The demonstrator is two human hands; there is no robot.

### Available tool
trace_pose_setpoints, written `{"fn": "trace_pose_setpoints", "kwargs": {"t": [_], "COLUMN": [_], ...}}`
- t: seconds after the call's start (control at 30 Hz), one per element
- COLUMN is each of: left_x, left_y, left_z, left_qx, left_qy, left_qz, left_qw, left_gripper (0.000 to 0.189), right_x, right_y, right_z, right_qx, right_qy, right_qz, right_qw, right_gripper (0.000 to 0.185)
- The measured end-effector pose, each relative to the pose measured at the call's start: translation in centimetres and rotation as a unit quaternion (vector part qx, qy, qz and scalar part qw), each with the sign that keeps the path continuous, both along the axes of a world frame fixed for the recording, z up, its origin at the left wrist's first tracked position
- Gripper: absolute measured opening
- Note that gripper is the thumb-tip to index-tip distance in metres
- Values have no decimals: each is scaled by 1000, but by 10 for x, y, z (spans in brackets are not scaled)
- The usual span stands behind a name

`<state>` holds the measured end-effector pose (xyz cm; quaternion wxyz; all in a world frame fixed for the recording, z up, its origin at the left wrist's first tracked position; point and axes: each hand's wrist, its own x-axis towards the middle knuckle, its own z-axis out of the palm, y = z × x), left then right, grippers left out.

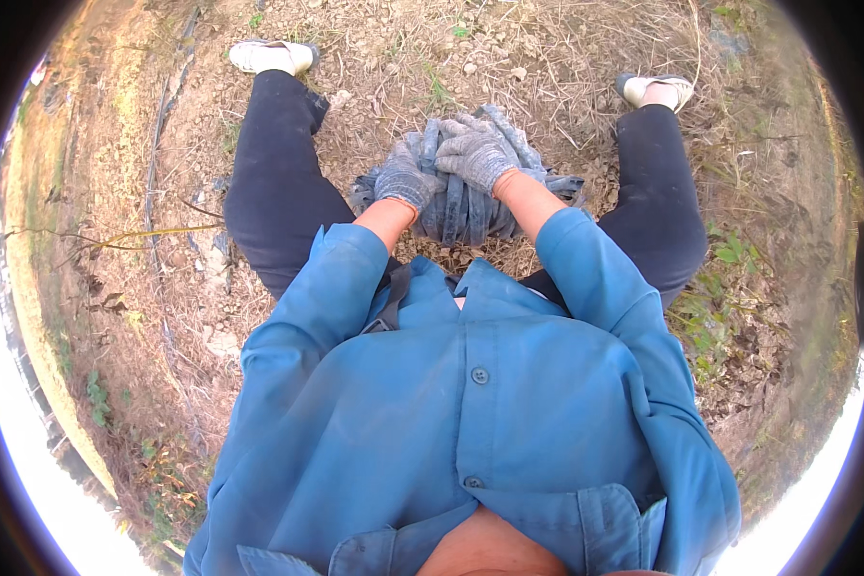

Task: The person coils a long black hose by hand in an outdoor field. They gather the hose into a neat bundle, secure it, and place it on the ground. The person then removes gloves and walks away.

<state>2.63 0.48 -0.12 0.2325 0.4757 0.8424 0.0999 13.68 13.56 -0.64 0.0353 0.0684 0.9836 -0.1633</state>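
Note:
A bulky bundle of flat, dusty grey strips [468, 212], seemingly drip tape or plastic, lies on the ground between my spread legs. Strips wrap around its middle, and loose folded ends stick out at both sides. My left hand [407, 176], in a grey knitted glove, grips the bundle's left part, its fingertips partly hidden among the strips. My right hand [475, 150], gloved alike, rests on the upper middle with its fingers spread over the strips. The two hands are close together.
Dry soil with straw and small stones [374, 93] surrounds the bundle. A thin dark line of tape or hose [160, 137] runs along the ground at left, near a bare twig [151, 232]. Green weeds [734, 252] grow beside my right leg. My shoes [273, 56] stand wide apart.

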Motion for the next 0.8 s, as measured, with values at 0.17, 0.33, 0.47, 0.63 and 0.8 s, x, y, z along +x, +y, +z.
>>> {"fn": "trace_pose_setpoints", "kwargs": {"t": [0.17,0.33,0.47,0.63,0.8], "left_x": [-19,-1,-5,-25,-25], "left_y": [-3,-16,-16,-14,-8], "left_z": [-14,-39,-43,-47,-31], "left_qx": [-165,237,164,41,60], "left_qy": [-48,-554,-456,-307,-411], "left_qz": [-46,270,189,79,103], "left_qw": [984,751,854,948,904], "left_gripper": [54,56,57,60,54], "right_x": [-1,-10,-16,-8,4], "right_y": [-5,4,7,2,7], "right_z": [9,3,-12,-7,17], "right_qx": [5,-11,-15,-51,-157], "right_qy": [-55,-142,-142,-53,-28], "right_qz": [-11,-72,-92,-111,-126], "right_qw": [998,987,985,991,979], "right_gripper": [20,30,31,26,20]}}
